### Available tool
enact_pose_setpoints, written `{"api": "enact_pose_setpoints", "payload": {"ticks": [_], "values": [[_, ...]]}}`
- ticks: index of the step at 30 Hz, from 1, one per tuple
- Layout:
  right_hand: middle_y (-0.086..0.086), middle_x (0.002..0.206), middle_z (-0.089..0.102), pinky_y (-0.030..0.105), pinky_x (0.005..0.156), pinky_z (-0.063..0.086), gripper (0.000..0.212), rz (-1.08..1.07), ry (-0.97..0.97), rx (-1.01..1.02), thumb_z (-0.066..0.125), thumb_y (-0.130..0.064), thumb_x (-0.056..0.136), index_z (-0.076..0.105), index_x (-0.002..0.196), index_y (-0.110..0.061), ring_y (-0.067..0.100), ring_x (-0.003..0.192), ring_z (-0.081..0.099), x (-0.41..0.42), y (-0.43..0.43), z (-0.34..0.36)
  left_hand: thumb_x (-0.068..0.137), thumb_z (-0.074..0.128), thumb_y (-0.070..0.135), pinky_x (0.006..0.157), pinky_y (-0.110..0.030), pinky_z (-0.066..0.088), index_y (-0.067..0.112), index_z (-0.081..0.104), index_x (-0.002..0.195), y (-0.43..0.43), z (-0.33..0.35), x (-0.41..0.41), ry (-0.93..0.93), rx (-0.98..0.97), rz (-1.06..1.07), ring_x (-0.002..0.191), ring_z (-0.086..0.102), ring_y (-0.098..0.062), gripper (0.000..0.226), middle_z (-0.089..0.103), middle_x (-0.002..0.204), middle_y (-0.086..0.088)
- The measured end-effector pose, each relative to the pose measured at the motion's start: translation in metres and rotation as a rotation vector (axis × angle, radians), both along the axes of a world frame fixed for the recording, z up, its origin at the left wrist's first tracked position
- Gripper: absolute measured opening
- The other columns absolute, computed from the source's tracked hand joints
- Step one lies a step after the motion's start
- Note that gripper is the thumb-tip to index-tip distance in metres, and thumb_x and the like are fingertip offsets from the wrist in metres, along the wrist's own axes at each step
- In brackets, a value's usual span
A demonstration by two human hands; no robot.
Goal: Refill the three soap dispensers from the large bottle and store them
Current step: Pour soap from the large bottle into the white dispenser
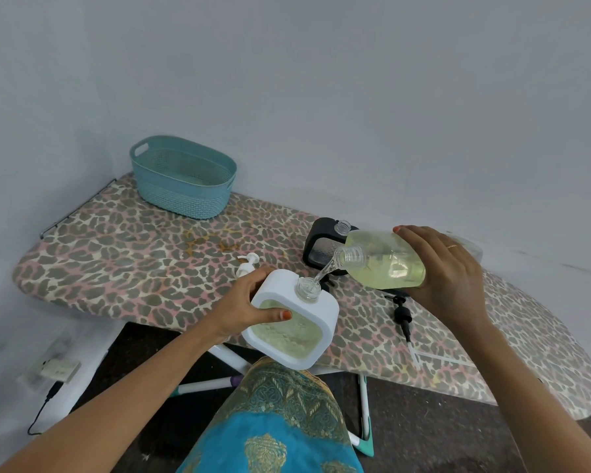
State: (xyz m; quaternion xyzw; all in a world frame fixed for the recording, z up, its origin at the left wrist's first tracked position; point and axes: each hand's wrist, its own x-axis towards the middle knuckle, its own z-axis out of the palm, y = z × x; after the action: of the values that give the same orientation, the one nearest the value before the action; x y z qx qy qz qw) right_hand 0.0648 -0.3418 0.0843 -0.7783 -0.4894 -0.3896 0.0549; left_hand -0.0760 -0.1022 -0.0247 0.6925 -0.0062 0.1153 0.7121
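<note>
Soap [324,274] runs from large bottle [382,264] my right hand [447,268] holds into white dispenser [318,324] my left hand [253,307] grips; none stored.

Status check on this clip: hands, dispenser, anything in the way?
Left hand grips white dispenser. Right hand tips large bottle; soap streaming into the open neck. Black pump lies beside, clear of the pour.
</note>
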Motion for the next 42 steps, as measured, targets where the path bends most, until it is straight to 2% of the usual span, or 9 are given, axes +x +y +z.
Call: {"api": "enact_pose_setpoints", "payload": {"ticks": [10, 15, 22, 29, 34, 42], "values": [[0.010, 0.106, 0.069, 0.036, 0.079, 0.052, 0.060, 0.007, 0.013, -0.005, 0.060, -0.051, 0.071, 0.051, 0.116, -0.013, 0.028, 0.096, 0.067, -0.0020, 0.0005, 0.0018, 0.038, 0.080, 0.064, 0.071, -0.021, 0.055, 0.028, 0.056, 0.104, -0.0016, 0.0019, -0.0011, 0.013, -0.018, 0.009, 0.086, 0.065, -0.004, 0.078, 0.064, 0.100, 0.001], [0.010, 0.106, 0.069, 0.037, 0.078, 0.053, 0.064, 0.004, 0.002, -0.008, 0.073, -0.044, 0.064, 0.051, 0.116, -0.013, 0.028, 0.095, 0.067, -0.0013, -0.0006, 0.0015, 0.037, 0.080, 0.065, 0.071, -0.021, 0.055, 0.028, 0.055, 0.104, -0.0024, 0.0019, -0.0009, 0.020, -0.015, 0.012, 0.086, 0.065, -0.004, 0.080, 0.063, 0.100, 0.001], [0.010, 0.107, 0.069, 0.036, 0.079, 0.052, 0.066, 0.002, 0.011, -0.012, 0.074, -0.044, 0.062, 0.051, 0.116, -0.013, 0.028, 0.096, 0.067, -0.0008, -0.0021, 0.0015, 0.037, 0.080, 0.065, 0.070, -0.020, 0.054, 0.024, 0.056, 0.104, -0.0038, 0.0016, -0.0001, 0.025, -0.006, 0.022, 0.085, 0.065, -0.004, 0.081, 0.064, 0.096, 0.002], [0.010, 0.108, 0.068, 0.036, 0.079, 0.052, 0.069, -0.009, 0.006, -0.018, 0.081, -0.041, 0.061, 0.052, 0.116, -0.012, 0.028, 0.097, 0.066, -0.0001, -0.0032, 0.0011, 0.035, 0.080, 0.065, 0.068, -0.016, 0.053, 0.030, 0.054, 0.101, -0.0046, 0.0022, -0.0013, 0.029, -0.036, 0.024, 0.083, 0.064, 0.002, 0.079, 0.068, 0.090, 0.013], [0.011, 0.107, 0.068, 0.037, 0.078, 0.053, 0.076, -0.005, 0.006, -0.022, 0.089, -0.033, 0.053, 0.052, 0.116, -0.011, 0.030, 0.096, 0.066, -0.0011, -0.0036, 0.0016, 0.038, 0.080, 0.065, 0.070, -0.022, 0.055, 0.022, 0.056, 0.105, -0.0045, -0.0003, -0.0006, 0.029, -0.017, 0.026, 0.086, 0.065, -0.007, 0.083, 0.064, 0.097, -0.001], [0.011, 0.107, 0.068, 0.036, 0.079, 0.052, 0.075, 0.001, 0.001, -0.020, 0.088, -0.033, 0.055, 0.051, 0.116, -0.012, 0.029, 0.096, 0.066, -0.0012, -0.0025, 0.0015, 0.039, 0.080, 0.064, 0.070, -0.023, 0.055, 0.021, 0.057, 0.104, -0.0049, -0.0017, 0.0000, 0.033, -0.014, 0.022, 0.086, 0.065, -0.009, 0.081, 0.064, 0.096, -0.001]]}}
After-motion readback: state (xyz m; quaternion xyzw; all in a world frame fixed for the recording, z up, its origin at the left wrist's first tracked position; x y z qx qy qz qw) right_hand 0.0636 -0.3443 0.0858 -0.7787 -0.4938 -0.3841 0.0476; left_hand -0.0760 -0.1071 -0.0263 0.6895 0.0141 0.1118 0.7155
